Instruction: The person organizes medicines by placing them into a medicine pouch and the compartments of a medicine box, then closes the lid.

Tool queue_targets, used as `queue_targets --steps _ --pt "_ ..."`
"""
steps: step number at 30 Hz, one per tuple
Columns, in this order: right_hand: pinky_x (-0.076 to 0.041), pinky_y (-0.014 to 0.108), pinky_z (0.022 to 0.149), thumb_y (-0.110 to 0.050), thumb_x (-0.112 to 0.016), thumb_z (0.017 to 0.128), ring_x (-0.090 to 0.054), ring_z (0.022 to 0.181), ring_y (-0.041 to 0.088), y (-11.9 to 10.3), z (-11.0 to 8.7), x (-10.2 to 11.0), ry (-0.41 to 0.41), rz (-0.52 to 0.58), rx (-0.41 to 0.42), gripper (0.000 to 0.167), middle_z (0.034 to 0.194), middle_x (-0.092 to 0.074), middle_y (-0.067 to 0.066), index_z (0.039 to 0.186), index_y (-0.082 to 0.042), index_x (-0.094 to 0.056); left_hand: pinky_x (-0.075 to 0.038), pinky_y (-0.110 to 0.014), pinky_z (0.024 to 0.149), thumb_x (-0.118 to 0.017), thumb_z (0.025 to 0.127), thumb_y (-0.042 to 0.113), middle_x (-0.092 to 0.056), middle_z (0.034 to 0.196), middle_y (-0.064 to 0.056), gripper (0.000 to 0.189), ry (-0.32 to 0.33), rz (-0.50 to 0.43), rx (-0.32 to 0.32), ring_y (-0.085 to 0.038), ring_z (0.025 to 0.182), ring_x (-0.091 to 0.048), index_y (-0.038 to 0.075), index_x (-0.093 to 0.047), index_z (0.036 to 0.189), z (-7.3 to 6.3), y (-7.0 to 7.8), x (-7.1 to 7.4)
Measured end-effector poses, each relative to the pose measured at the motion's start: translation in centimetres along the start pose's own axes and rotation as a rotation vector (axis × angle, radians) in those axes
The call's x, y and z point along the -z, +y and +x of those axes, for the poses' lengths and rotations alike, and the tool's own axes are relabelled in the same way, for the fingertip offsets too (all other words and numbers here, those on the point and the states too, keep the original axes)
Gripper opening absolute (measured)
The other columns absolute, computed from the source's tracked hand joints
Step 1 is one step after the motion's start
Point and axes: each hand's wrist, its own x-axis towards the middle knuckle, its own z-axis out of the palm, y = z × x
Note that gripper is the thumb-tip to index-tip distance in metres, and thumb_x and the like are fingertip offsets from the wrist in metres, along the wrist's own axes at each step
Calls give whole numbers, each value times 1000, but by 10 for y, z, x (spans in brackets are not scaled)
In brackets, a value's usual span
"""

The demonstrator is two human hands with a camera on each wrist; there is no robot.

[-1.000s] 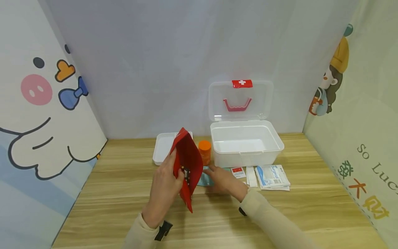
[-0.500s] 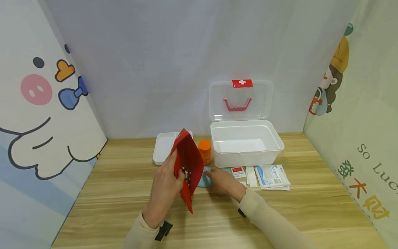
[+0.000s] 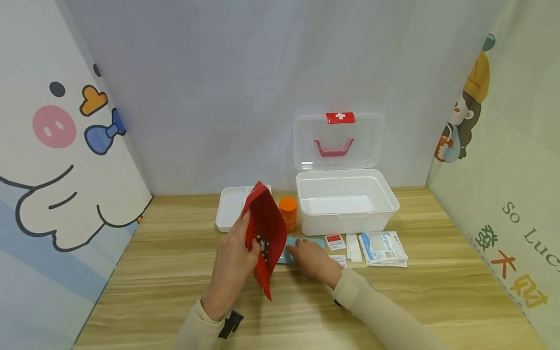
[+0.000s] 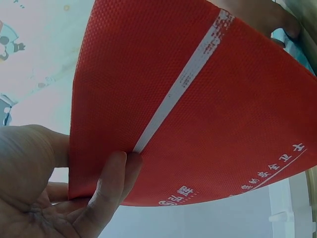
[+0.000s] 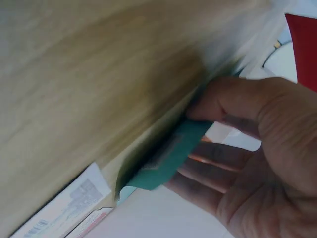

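My left hand (image 3: 232, 260) holds a red fabric pouch (image 3: 270, 221) by its left side, thumb at the mouth and fingers on the outside. The pouch is tilted with its mouth gaping, and small dark and shiny bits show inside. In the left wrist view, the pouch's outer face (image 4: 198, 114) carries a white stripe and white lettering. To the right of the pouch, my right hand (image 3: 316, 262) pinches a flat teal packet (image 3: 286, 256) low over the table. The packet (image 5: 173, 156) bends up at the thumb in the right wrist view; part of it is behind the hand.
An orange-capped bottle (image 3: 288, 214) stands behind the pouch, beside a white tray (image 3: 229, 209). A white first-aid box (image 3: 341, 223) sits with its lid (image 3: 339, 141) raised. In front lie a small red-and-white packet (image 3: 335, 242), white strips (image 3: 354, 248) and a surgical packet (image 3: 385, 249).
My right hand has drawn slightly toward me and its fingers have closed on the teal packet, baring more of it and a white packet by the wrist. The left hand and pouch stay nearly still.
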Motion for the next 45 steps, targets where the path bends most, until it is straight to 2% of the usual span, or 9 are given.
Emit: queue_targets --steps 6,9,13,19,23,26,33,40,45 --pt "-56 37 54 0 -67 82 -64 67 26 -3 -3 -2 111 -66 13 19 78 -64 11 97 -11 -63 -59 -46 83 -72 80 -4 -60 134 -21 70 3 4 -10 -34 104 -67 -1 -45 144 0 2 1" --pt "-54 36 52 0 -66 83 -63 64 24 -2 -4 -2 128 -78 12 13 74 -64 9 90 -11 -63 -59 -46 84 -72 80 -5 -60 134 -20 70 4 6 -8 -34 106 -67 -1 -45 144 0 2 2" --pt "-52 37 48 -2 -62 87 -64 61 25 2 -7 5 125 -26 -10 10 70 -65 7 87 -11 -61 -59 -46 86 -72 79 -5 -60 133 -21 69 10 14 -13 -34 107 -66 -2 -46 143 1 3 3" --pt "-49 36 49 -1 -59 90 -62 58 24 10 -13 22 159 62 -31 10 65 -60 5 91 -10 -57 -59 -46 85 -72 80 -4 -61 132 -21 69 6 15 -15 -34 106 -66 -1 -46 143 1 4 4" --pt "-49 34 50 -5 -59 94 -63 59 23 16 -18 36 151 116 -74 10 65 -59 3 101 -12 -58 -60 -45 83 -71 80 -5 -61 131 -18 71 3 5 -5 -33 104 -67 2 -45 145 2 4 3" --pt "-48 33 49 -8 -60 94 -61 57 23 18 -21 46 176 108 -98 12 66 -59 4 105 -11 -59 -60 -44 82 -71 80 -5 -61 132 -18 71 1 -1 1 -32 105 -67 2 -44 146 2 4 3" --pt "-43 28 47 -7 -59 95 -49 48 13 25 -30 65 345 178 -87 18 55 -50 1 112 -3 -63 -60 -46 83 -70 81 -6 -60 132 -19 70 -2 -12 7 -34 106 -66 1 -44 146 3 3 3" --pt "-53 35 51 -4 -57 96 -63 55 22 27 -39 88 489 273 -124 27 70 -68 14 122 1 -58 -60 -46 83 -70 80 -7 -61 130 -19 71 3 -13 2 -33 105 -67 1 -44 145 4 2 2" --pt "-52 36 49 -1 -58 94 -63 53 23 25 -44 106 628 294 -101 24 67 -66 15 117 5 -58 -60 -45 83 -71 80 -6 -62 129 -19 70 8 -6 0 -33 104 -67 1 -45 144 5 2 1"
